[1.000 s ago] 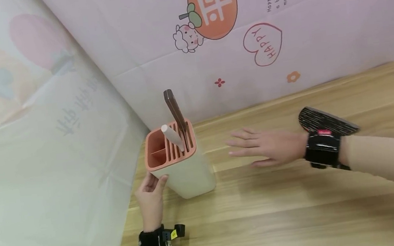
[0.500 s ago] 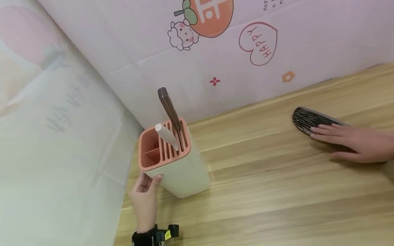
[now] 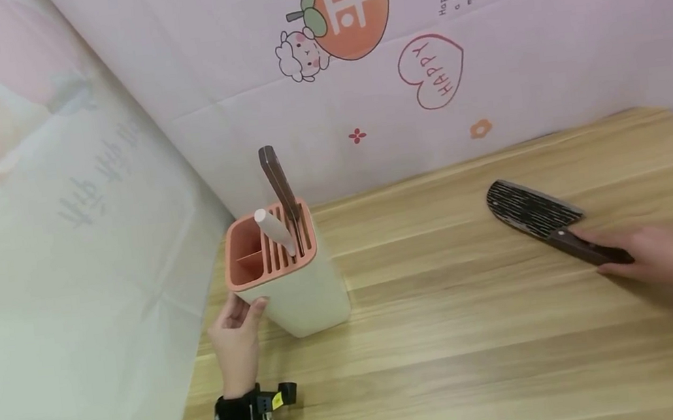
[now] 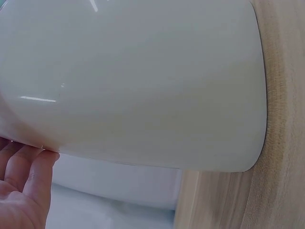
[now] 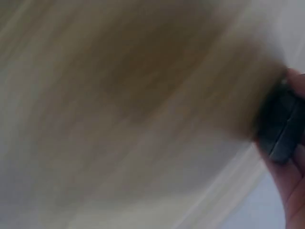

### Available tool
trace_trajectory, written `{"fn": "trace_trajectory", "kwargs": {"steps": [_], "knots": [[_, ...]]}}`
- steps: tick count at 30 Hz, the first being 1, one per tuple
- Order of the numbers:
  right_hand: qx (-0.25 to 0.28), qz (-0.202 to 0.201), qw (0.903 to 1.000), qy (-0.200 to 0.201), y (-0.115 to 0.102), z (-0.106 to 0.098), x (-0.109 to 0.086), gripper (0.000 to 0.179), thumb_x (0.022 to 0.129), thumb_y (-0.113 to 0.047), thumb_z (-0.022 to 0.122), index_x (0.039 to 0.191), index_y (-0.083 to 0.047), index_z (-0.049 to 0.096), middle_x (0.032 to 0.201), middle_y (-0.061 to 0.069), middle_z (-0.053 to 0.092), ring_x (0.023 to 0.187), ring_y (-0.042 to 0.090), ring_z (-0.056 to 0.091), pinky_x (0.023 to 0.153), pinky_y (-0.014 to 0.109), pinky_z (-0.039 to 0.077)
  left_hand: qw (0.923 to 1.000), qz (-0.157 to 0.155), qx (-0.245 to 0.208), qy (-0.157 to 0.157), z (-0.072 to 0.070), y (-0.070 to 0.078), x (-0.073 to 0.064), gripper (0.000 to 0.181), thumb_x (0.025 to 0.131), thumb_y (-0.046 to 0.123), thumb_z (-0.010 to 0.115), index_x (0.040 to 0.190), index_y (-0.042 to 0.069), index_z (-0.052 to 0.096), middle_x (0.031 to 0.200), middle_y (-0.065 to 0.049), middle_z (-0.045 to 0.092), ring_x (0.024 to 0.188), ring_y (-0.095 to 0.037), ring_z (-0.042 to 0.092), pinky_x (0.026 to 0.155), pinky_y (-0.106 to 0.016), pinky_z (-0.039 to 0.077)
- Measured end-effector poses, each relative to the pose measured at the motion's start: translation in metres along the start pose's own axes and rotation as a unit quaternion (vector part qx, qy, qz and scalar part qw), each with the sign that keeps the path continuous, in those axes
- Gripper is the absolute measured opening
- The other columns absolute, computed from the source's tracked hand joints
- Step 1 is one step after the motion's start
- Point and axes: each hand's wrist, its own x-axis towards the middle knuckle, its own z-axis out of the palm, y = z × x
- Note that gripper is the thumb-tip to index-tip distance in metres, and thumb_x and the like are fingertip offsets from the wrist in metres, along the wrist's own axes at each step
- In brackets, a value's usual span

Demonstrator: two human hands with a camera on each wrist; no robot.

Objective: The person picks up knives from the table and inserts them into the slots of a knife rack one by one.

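A white knife block [image 3: 306,302] with an orange slotted top stands upright at the left of the head view. My left hand [image 3: 235,337] pinches its near left corner just below the rim, thumb on the front; the left wrist view shows fingertips [image 4: 42,169] against its glossy wall. A dark wooden-handled knife [image 3: 276,175] and a white-handled one [image 3: 274,230] sit in its slots. On the right, my right hand [image 3: 670,253] grips the dark handle of a broad black-patterned cleaver [image 3: 530,210]. The handle's butt [image 5: 281,124] shows between the fingers in the blurred right wrist view.
A wooden table [image 3: 448,335] lies under everything. Printed cloth walls stand at the back [image 3: 235,63] and along the left [image 3: 75,299], close to the knife block. The block's left half holds an open divided compartment [image 3: 245,254].
My right hand has moved right from beside the block, passed over the cleaver and taken hold of its handle. My left hand stays on the knife block. The head view has shifted slightly.
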Motion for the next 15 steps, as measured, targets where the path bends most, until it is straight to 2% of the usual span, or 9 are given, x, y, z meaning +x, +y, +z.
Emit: {"fn": "trace_trajectory", "kwargs": {"steps": [4,5,7,11,12,15], "knots": [[0.021,0.057,0.9972,-0.043,-0.008,-0.010,0.005,0.061,0.077,-0.023,0.083,0.127,0.002,0.059,0.113,0.027,0.064,0.091,0.031,0.065,0.064,0.044,0.056,1.0000,-0.003,-0.001,0.004,0.001,0.000,-0.001,0.050,0.089,0.002,0.069,0.135,0.015,0.054,0.113,-0.008,0.069,0.103,-0.020,0.065,0.093,-0.027,0.052],[0.025,0.073,0.9956,-0.053,-0.010,-0.012,0.006,0.061,0.078,-0.026,0.082,0.127,0.002,0.059,0.113,0.028,0.064,0.086,0.027,0.065,0.060,0.040,0.054,1.0000,-0.004,-0.001,0.003,0.001,0.000,-0.001,0.050,0.089,0.002,0.069,0.135,0.014,0.054,0.114,-0.008,0.069,0.104,-0.020,0.064,0.093,-0.027,0.051],[0.040,0.105,0.9917,-0.063,-0.012,-0.017,0.006,0.061,0.079,-0.030,0.081,0.126,0.001,0.060,0.100,0.024,0.068,0.069,0.020,0.060,0.053,0.034,0.049,1.0000,-0.006,0.001,0.001,0.001,0.000,-0.001,0.050,0.089,0.003,0.070,0.135,0.014,0.054,0.117,-0.009,0.067,0.106,-0.020,0.064,0.094,-0.027,0.051],[0.065,0.114,0.9913,-0.009,-0.017,-0.029,0.007,0.047,0.078,-0.019,0.081,0.116,0.004,0.065,0.084,0.015,0.069,0.051,0.005,0.040,0.043,0.024,0.035,1.0000,-0.006,0.003,0.000,0.001,0.000,-0.002,0.050,0.089,0.003,0.070,0.136,0.013,0.054,0.122,-0.013,0.064,0.108,-0.020,0.063,0.094,-0.027,0.051],[0.067,0.104,0.9922,0.013,-0.019,-0.032,0.009,0.042,0.077,-0.014,0.081,0.112,0.004,0.067,0.082,0.012,0.069,0.050,0.003,0.039,0.043,0.023,0.035,1.0000,-0.005,0.003,0.000,0.001,0.000,-0.001,0.050,0.089,0.002,0.069,0.136,0.013,0.054,0.123,-0.014,0.064,0.108,-0.020,0.063,0.094,-0.027,0.051],[0.047,0.061,0.9946,0.070,-0.022,-0.044,0.017,0.034,0.071,-0.006,0.082,0.103,0.001,0.072,0.085,0.014,0.072,0.052,-0.003,0.041,0.042,0.021,0.036,1.0000,0.001,-0.002,0.003,0.000,0.001,0.000,0.050,0.089,0.001,0.069,0.136,0.013,0.053,0.125,-0.015,0.062,0.108,-0.021,0.063,0.094,-0.027,0.051]]}}
